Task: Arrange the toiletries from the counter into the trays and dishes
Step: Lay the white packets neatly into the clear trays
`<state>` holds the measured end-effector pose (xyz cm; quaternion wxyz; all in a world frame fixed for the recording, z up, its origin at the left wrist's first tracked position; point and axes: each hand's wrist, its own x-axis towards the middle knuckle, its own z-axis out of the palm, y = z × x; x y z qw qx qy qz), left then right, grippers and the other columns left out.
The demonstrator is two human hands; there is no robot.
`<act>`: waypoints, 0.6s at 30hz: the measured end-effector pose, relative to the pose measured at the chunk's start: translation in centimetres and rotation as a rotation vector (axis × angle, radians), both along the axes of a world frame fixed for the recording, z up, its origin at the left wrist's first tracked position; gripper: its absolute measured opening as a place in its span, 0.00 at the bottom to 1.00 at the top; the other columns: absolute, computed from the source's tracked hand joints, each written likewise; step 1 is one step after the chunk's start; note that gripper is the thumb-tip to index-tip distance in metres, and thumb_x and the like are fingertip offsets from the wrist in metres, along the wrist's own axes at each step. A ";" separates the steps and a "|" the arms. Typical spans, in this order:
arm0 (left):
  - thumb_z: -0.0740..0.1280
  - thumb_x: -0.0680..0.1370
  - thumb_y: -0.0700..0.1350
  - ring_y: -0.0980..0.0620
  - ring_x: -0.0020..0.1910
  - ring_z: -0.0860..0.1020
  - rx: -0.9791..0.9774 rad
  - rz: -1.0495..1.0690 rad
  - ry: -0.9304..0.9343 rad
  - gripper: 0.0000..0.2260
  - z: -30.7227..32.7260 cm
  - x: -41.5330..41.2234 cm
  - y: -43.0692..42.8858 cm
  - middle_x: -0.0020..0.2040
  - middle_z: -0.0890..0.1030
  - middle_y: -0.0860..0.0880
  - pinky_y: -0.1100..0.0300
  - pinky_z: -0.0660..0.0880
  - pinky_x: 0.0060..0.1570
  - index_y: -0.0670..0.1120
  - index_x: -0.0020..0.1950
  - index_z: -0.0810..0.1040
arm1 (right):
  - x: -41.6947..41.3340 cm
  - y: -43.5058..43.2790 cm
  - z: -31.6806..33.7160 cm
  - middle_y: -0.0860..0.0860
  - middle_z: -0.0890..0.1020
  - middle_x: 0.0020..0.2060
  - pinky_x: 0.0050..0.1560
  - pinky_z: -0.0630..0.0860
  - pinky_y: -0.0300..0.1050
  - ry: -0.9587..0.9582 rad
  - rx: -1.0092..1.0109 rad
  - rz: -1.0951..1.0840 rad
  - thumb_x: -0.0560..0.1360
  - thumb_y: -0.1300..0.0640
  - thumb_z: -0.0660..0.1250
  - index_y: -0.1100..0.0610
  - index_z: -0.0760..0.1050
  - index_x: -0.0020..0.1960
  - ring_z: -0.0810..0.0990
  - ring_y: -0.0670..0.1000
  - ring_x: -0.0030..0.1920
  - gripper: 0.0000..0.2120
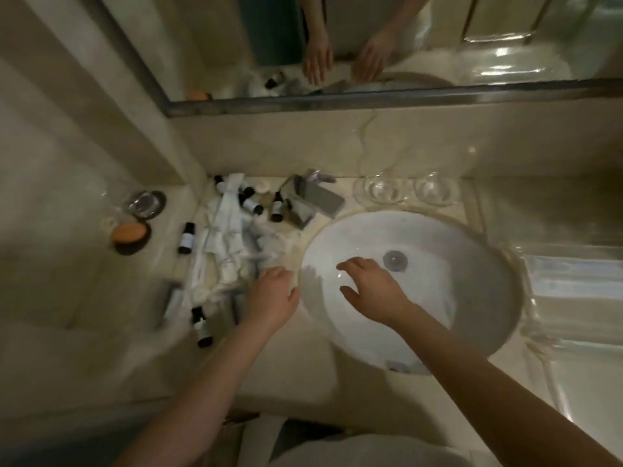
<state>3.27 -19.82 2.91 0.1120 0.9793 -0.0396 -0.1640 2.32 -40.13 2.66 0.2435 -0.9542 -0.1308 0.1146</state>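
A heap of white toiletry packets (225, 251) and several small dark bottles lies on the counter left of the sink. One bottle (186, 238) lies at the heap's left, another (201, 326) near the front, more (251, 203) at the back. My left hand (271, 303) hovers at the heap's right edge, fingers pointing down toward the packets; what they touch is blurred. My right hand (371, 286) is over the sink basin (472, 298), fingers spread and relaxed, holding nothing. An orange soap (129, 232) sits in a dark dish; a glass dish (146, 203) lies behind it.
The faucet (313, 197) stands behind the sink with the drain (395, 260) below it. Two clear glasses (382, 190) stand against the back wall. A mirror (371, 45) above reflects both hands. A glass tray edge (573, 288) lies at the right.
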 end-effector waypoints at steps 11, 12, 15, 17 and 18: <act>0.61 0.77 0.48 0.42 0.63 0.70 -0.029 0.500 0.057 0.20 -0.3 1.5 16.9 0.67 0.70 0.43 0.51 0.70 0.61 0.43 0.67 0.69 | 7.8 16.0 -0.3 0.57 0.73 0.63 0.58 0.73 0.54 0.140 -0.197 0.246 0.76 0.52 0.60 0.55 0.66 0.67 0.73 0.59 0.59 0.20; 0.61 0.78 0.48 0.42 0.62 0.71 -0.014 0.503 0.068 0.19 -0.2 2.0 17.8 0.66 0.70 0.42 0.51 0.71 0.59 0.43 0.67 0.69 | 8.7 17.1 -0.5 0.57 0.72 0.64 0.58 0.72 0.55 0.133 -0.195 0.218 0.76 0.51 0.60 0.55 0.65 0.68 0.71 0.60 0.61 0.22; 0.61 0.77 0.49 0.42 0.58 0.73 0.020 0.445 0.067 0.17 -0.7 4.0 19.5 0.61 0.73 0.42 0.51 0.72 0.56 0.42 0.62 0.72 | 11.2 20.0 -1.2 0.58 0.72 0.64 0.57 0.71 0.54 0.120 -0.220 0.124 0.76 0.51 0.60 0.57 0.63 0.69 0.70 0.60 0.62 0.23; 0.62 0.77 0.50 0.42 0.59 0.73 0.013 0.395 0.077 0.17 -1.1 5.4 19.9 0.61 0.74 0.42 0.51 0.72 0.56 0.43 0.63 0.71 | 12.9 21.5 -1.6 0.59 0.72 0.62 0.56 0.71 0.53 0.089 -0.258 0.068 0.76 0.52 0.59 0.58 0.62 0.68 0.71 0.60 0.61 0.22; 0.62 0.77 0.49 0.42 0.60 0.73 -0.002 0.375 0.089 0.18 -1.3 6.1 19.8 0.62 0.73 0.42 0.51 0.71 0.57 0.43 0.64 0.70 | 13.6 22.1 -1.8 0.58 0.72 0.62 0.56 0.70 0.53 0.066 -0.273 0.042 0.76 0.52 0.58 0.58 0.63 0.68 0.71 0.60 0.61 0.21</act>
